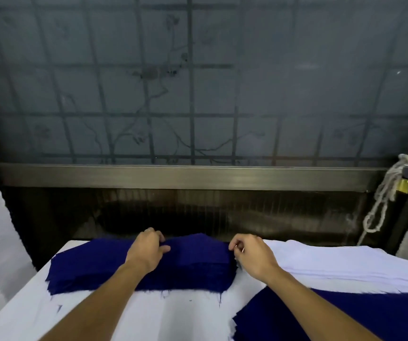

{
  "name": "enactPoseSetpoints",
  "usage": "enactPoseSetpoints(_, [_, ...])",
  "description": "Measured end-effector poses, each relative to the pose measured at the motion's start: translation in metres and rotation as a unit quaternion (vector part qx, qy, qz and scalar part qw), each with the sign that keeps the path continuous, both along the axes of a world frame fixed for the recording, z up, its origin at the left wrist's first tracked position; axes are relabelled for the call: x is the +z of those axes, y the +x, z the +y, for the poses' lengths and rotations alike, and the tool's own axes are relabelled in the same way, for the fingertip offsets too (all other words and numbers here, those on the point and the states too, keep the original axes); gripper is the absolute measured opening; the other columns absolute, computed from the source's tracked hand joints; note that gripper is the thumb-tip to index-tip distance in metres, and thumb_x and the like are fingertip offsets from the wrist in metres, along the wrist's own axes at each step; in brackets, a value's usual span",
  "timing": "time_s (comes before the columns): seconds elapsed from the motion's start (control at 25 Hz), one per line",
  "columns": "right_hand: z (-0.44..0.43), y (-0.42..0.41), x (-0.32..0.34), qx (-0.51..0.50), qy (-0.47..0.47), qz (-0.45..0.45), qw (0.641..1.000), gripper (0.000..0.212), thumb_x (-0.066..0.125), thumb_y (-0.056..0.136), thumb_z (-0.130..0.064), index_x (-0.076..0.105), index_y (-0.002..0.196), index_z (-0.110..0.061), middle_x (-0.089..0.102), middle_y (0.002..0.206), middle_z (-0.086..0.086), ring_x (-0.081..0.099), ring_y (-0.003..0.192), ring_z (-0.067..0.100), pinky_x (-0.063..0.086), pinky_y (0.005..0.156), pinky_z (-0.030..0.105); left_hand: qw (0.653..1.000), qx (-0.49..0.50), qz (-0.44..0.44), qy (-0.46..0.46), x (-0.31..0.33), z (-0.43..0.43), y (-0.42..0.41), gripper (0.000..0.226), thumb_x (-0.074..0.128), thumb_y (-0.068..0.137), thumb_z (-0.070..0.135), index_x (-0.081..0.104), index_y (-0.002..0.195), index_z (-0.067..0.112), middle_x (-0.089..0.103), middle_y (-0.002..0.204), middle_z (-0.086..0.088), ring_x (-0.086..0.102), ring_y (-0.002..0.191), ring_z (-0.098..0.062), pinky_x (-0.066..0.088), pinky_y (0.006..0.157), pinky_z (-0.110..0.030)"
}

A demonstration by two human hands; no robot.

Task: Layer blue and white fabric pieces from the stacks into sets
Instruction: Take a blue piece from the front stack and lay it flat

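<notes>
On the counter, the left hand and right hand pinch the far edge of the blue stack, just left of the white stack, with curled fingers, and clinging layers could lift two pieces together.

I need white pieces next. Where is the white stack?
In the head view, the white stack lies at the table's far right, beside the blue stack and behind the blue-topped pile; the right hand is by its left edge.
</notes>
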State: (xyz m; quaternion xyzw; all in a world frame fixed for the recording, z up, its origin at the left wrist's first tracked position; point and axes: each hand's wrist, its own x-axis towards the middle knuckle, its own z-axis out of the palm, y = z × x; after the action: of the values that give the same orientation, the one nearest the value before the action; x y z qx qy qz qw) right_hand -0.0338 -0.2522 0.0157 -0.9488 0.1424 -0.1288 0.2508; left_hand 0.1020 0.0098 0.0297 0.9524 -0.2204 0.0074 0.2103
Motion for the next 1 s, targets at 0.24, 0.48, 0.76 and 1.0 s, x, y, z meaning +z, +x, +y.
enactPoseSetpoints(0.24, [0.025, 0.036, -0.009, 0.029, -0.042, -0.035, 0.998, 0.02, 0.056, 0.1, -0.019, 0.067, 0.098, -0.035, 0.058, 0.1, -0.017, 0.053, 0.099, 0.007, 0.05, 0.085, 0.025, 0.998, -0.041, -0.034, -0.019, -0.012, 0.002, 0.011, 0.012, 0.064, 0.099, 0.032, 0.062, 0.093, 0.022, 0.048, 0.11, 0.003, 0.052, 0.094, -0.009, 0.051, 0.088, -0.029])
enactPoseSetpoints(0.48, [0.056, 0.056, -0.006, 0.099, -0.095, -0.051, 0.989, 0.033, 0.054, 0.1, -0.04, 0.055, 0.132, -0.034, 0.052, 0.134, -0.016, 0.04, 0.128, 0.008, 0.035, 0.108, 0.03, 0.971, -0.114, -0.194, 0.085, -0.024, 0.013, 0.006, 0.026, 0.036, 0.109, 0.038, 0.047, 0.13, 0.027, 0.037, 0.141, 0.002, 0.036, 0.126, -0.018, 0.036, 0.107, -0.035])
enactPoseSetpoints(0.76, [0.084, 0.082, 0.009, 0.172, 0.001, 0.032, 0.985, 0.043, 0.056, 0.095, -0.051, 0.049, 0.137, -0.045, 0.053, 0.129, -0.011, 0.034, 0.135, 0.017, 0.029, 0.114, 0.039, 0.968, -0.212, -0.134, 0.022, -0.002, 0.029, 0.001, 0.011, 0.035, 0.109, 0.04, 0.037, 0.098, 0.04, 0.049, 0.097, 0.016, 0.046, 0.088, -0.004, 0.041, 0.092, -0.029])
enactPoseSetpoints(1.0, [0.08, 0.081, 0.019, 0.159, 0.099, 0.067, 0.98, 0.022, 0.068, 0.093, -0.037, 0.065, 0.115, -0.037, 0.067, 0.112, -0.009, 0.061, 0.111, 0.018, 0.052, 0.1, 0.044, 0.987, -0.157, 0.006, 0.024, 0.011, 0.041, 0.009, 0.031, 0.058, 0.098, 0.05, 0.039, 0.123, 0.046, 0.059, 0.12, 0.016, 0.056, 0.108, -0.012, 0.05, 0.092, -0.034])
